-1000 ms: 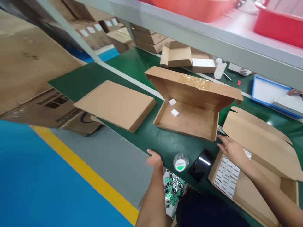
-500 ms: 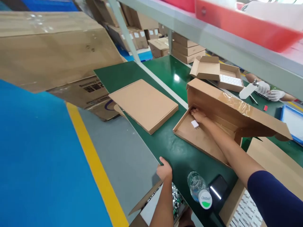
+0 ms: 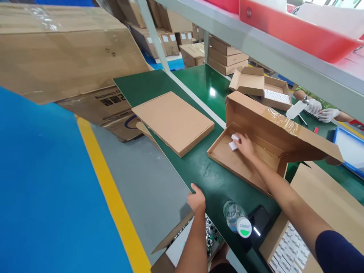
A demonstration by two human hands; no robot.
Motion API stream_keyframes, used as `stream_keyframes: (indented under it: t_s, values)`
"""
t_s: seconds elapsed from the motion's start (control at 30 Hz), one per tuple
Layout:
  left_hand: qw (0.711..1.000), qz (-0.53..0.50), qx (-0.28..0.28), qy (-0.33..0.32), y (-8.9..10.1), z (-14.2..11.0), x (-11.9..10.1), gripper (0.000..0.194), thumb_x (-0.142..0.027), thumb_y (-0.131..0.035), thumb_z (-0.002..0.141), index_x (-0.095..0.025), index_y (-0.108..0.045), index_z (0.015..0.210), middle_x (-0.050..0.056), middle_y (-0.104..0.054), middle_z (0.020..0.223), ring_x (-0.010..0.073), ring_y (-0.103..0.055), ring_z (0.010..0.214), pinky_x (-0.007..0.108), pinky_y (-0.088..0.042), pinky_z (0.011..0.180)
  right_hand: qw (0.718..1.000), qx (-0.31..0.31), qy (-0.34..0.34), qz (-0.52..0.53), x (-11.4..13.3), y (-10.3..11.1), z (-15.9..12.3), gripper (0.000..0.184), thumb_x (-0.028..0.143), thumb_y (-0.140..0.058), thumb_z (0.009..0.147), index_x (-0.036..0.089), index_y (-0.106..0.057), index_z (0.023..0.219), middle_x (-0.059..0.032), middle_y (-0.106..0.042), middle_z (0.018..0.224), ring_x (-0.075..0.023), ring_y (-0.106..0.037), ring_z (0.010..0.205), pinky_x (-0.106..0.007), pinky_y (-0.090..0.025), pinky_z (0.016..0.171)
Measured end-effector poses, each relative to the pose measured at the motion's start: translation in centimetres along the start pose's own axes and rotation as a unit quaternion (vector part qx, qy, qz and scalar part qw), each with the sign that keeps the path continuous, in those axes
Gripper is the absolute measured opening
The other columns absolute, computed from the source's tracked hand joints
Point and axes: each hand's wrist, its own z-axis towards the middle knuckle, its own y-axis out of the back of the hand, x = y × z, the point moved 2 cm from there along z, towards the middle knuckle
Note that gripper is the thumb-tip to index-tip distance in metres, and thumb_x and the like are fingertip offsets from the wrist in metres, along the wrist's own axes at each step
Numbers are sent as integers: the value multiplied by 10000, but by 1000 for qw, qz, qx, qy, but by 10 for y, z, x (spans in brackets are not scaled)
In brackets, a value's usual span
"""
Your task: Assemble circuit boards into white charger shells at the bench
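While the right hand (image 3: 244,147) reaches under the raised lid of an open cardboard mailer box (image 3: 264,129), its fingertips (image 3: 238,138) touch two small white blocks (image 3: 232,146) lying close together on the box floor. The fingers are curled, but whether they grip the blocks is impossible to tell. The box sits on a green surface (image 3: 199,170), with its lid tilted up and a strip of packing tape (image 3: 280,120) along it. At 7 o'clock from the box, the left hand (image 3: 196,198) is half-curled against the surface's near edge, grasping no object. Just beside that hand, at 6 o'clock from the box, a water bottle (image 3: 234,216) lies on its side, touching a black device (image 3: 260,220). At 5 o'clock, a cardboard carton (image 3: 327,193) holds rows of white labelled packs (image 3: 288,248). Below the edge, near the left forearm, green circuit boards (image 3: 212,237) fill another box. A closed flat mailer box (image 3: 173,123) lies at 9 o'clock. At 1 o'clock stands a further open box (image 3: 274,87), and at 2 o'clock a co-worker's gloved hands (image 3: 327,115) work beyond it. A red tray (image 3: 292,30) sits on a shelf (image 3: 256,41) overhead.
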Motion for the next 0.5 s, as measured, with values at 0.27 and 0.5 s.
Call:
stream_keyframes:
  t_s: [0.27, 0.5]
  values:
    - [1000, 4, 1, 14, 0, 1, 0, 363, -458, -534, 939, -131, -634, 1061, 89, -661, 1075, 218, -637, 999, 450, -517, 901, 997, 60, -41, 37, 14, -39, -19, 409, 324, -588, 938, 183, -508, 1314, -101, -564, 1259, -243, -582, 1108, -475, -510, 932]
    - [1000, 19, -16, 14, 3, -2, -5, 370, -460, -530, 941, -130, -630, 1074, 92, -664, 1075, 214, -644, 985, 443, -526, 889, 976, 19, -77, 202, -13, 17, -70, 411, 296, -609, 922, 169, -514, 1301, -89, -606, 1210, -209, -623, 1032, -435, -522, 914]
